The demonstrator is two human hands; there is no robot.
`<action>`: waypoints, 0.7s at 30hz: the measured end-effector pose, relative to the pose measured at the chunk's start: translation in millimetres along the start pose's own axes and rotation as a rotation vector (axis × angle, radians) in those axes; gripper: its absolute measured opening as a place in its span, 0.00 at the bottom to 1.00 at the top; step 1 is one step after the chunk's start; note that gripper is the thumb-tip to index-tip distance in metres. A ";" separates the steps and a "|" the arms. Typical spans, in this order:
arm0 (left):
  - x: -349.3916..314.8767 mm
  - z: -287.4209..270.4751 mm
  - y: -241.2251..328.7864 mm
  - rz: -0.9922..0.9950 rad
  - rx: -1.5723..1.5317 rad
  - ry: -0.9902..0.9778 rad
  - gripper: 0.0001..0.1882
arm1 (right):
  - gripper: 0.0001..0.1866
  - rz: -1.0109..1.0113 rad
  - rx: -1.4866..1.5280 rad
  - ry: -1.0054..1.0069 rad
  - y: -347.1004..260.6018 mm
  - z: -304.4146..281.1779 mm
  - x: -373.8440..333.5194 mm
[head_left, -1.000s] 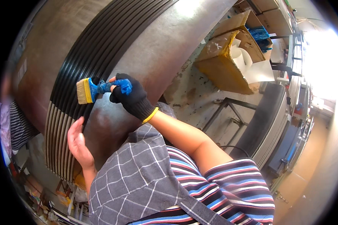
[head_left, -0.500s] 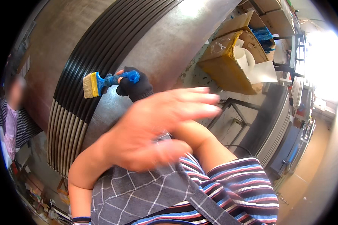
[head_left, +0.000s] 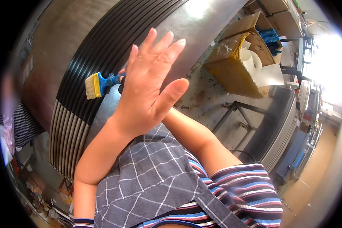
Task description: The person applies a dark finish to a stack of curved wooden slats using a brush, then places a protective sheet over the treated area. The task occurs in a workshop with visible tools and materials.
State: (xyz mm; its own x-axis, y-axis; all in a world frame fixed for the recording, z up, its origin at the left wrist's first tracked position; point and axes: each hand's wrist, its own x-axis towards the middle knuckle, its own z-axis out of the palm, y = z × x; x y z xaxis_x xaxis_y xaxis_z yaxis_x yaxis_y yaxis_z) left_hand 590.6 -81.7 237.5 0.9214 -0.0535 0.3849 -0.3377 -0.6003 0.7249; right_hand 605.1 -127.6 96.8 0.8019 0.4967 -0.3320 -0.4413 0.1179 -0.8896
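Observation:
My bare left hand [head_left: 150,81] is raised in the middle of the view, palm flat and fingers stretched out, holding nothing. Behind it, mostly covered, is my right hand [head_left: 121,86] in a black fingerless glove, closed on a paintbrush [head_left: 94,86]. The brush has pale bristles, a yellow band and a blue plastic-wrapped handle; its bristles point left over a row of long thin rods [head_left: 74,81]. Most of each rod's length is glossy black, while the near ends are bare, pale metal. The rods lie side by side on a metal-topped table [head_left: 45,79].
At the upper right stands an open cardboard box [head_left: 231,68] holding white rolled sheets, with blue plastic behind. A dark padded bench [head_left: 268,125] and a metal frame [head_left: 235,110] are at right. Another person's striped sleeve [head_left: 26,123] shows at the far left.
My left hand has swung up from lower centre, its fingers turning from rightward to upward, and now covers most of my right hand. The brush has barely moved.

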 end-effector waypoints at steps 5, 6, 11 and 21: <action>-25.2 -16.3 -1.9 -0.052 -0.537 -0.233 0.27 | 0.08 0.101 0.095 -0.012 -7.5 -5.1 -4.1; -43.8 -20.9 -0.3 -0.108 -0.700 -0.331 0.23 | 0.08 0.096 0.101 -0.068 -9.9 -2.4 -6.3; -134.9 -46.3 -13.5 -0.447 -0.469 -0.143 0.12 | 0.07 -0.169 -0.184 -0.060 -62.6 -72.2 50.3; -336.5 -48.1 -61.8 -0.989 0.922 0.636 0.22 | 0.18 -1.038 -1.666 -0.287 -117.1 6.5 102.7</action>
State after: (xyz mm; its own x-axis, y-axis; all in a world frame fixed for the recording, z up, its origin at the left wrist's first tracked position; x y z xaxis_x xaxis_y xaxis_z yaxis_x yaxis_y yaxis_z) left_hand 292.2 11.8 90.7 0.3813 0.8672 0.3202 0.8176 -0.4780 0.3211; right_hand 736.5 -84.8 169.0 0.3056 0.8988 0.3144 0.9521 -0.2914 -0.0925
